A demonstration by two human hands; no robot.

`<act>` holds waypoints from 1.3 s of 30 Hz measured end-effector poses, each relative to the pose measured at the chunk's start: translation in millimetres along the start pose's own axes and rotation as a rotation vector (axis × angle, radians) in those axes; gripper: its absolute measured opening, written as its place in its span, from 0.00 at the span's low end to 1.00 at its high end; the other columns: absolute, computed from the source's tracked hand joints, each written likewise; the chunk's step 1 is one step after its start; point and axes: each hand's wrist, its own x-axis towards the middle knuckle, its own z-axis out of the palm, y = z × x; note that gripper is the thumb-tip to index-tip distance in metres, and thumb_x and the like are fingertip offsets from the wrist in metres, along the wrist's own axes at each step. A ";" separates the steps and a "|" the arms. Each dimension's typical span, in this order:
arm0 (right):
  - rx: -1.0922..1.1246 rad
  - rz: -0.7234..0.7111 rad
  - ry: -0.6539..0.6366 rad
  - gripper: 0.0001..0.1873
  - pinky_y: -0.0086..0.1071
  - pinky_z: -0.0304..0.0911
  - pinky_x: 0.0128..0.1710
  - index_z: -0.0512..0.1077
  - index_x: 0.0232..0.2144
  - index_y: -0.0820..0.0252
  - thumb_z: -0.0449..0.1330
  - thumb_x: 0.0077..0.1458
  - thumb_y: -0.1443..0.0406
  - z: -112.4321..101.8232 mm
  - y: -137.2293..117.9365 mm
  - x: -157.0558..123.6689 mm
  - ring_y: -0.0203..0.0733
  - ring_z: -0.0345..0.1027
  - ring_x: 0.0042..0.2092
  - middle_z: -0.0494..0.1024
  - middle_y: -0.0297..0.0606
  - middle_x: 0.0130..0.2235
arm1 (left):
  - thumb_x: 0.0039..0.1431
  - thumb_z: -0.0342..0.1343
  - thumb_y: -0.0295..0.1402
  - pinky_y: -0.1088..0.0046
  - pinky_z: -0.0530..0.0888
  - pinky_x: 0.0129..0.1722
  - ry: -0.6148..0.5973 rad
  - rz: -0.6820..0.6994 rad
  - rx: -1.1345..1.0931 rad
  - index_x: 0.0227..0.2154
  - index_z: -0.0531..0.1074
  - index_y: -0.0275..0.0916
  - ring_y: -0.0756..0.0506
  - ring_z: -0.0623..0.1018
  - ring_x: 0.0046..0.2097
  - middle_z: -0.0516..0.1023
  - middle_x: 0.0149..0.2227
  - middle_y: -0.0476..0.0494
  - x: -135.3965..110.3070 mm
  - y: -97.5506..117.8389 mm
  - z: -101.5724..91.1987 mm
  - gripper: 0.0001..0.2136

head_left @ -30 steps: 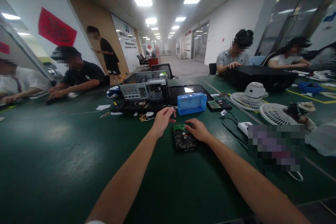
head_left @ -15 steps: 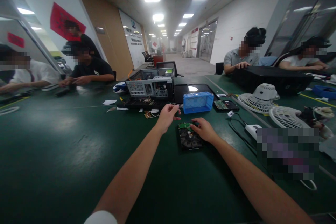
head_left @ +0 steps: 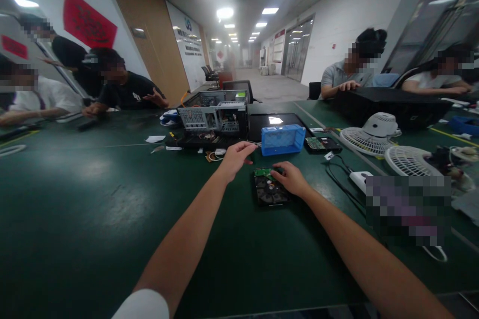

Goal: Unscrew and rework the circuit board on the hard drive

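Note:
A hard drive (head_left: 268, 193) lies flat on the green table, its green circuit board at the far end. My right hand (head_left: 292, 178) grips its far right corner, the thumb over the circuit board. Left of and beyond the drive, my left hand (head_left: 236, 159) is raised near a blue plastic bin (head_left: 282, 145). Its thumb and forefinger are pinched; whatever is between them, if anything, is too small to make out. The bin stands tipped on its side with its opening partly showing.
Behind the bin lies a dark flat screen (head_left: 258, 124); left of it stands an opened computer case (head_left: 198, 118). Another drive (head_left: 322, 144) lies right of the bin. White fan parts (head_left: 364, 138), a power strip (head_left: 359, 179) and cables lie right. Several people work around the table.
My left hand has shifted slightly, its fingertips moving nearer the blue bin. The right hand stays at the hard drive. The view has tilted a little, and a standing person at the left has moved.

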 end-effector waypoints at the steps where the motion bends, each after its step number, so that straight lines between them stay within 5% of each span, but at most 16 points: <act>1: -0.003 0.001 0.000 0.18 0.34 0.67 0.39 0.78 0.50 0.61 0.63 0.62 0.56 0.2 0.5 0.1 0.40 0.71 0.34 0.79 0.46 0.49 | 0.55 0.64 0.44 0.73 0.77 0.33 -0.019 -0.017 -0.035 0.37 0.81 0.38 0.42 0.76 0.47 0.79 0.45 0.39 -0.2 0.3 -0.3 0.14; 8: -0.006 0.008 0.000 0.18 0.34 0.66 0.38 0.78 0.49 0.60 0.63 0.63 0.56 2.1 2.2 0.9 0.40 0.71 0.34 0.79 0.45 0.47 | 0.56 0.63 0.37 0.68 0.79 0.36 -0.052 -0.119 -0.283 0.38 0.77 0.36 0.44 0.78 0.41 0.78 0.39 0.40 -1.1 -0.9 1.7 0.11; 18: 0.005 -0.002 0.002 0.18 0.35 0.67 0.39 0.78 0.49 0.59 0.63 0.62 0.56 3.2 4.0 1.4 0.39 0.71 0.34 0.79 0.45 0.47 | 0.58 0.63 0.34 0.58 0.81 0.44 -0.013 -0.130 -0.298 0.35 0.72 0.35 0.44 0.79 0.42 0.79 0.38 0.38 -6.9 5.7 9.9 0.08; 31: 0.002 -0.007 0.002 0.17 0.34 0.66 0.40 0.78 0.49 0.59 0.63 0.63 0.57 4.7 2.8 1.4 0.40 0.70 0.36 0.78 0.44 0.47 | 0.57 0.62 0.36 0.62 0.81 0.39 -0.056 -0.117 -0.223 0.35 0.72 0.36 0.43 0.78 0.42 0.78 0.36 0.40 -9.9 7.5 13.6 0.09; 39: 0.004 0.008 -0.007 0.17 0.35 0.66 0.43 0.78 0.50 0.59 0.64 0.63 0.58 2.8 -0.5 1.6 0.41 0.71 0.39 0.78 0.45 0.48 | 0.55 0.62 0.37 0.63 0.81 0.38 0.027 -0.113 -0.213 0.33 0.72 0.37 0.43 0.78 0.41 0.78 0.36 0.41 -6.8 6.1 10.8 0.09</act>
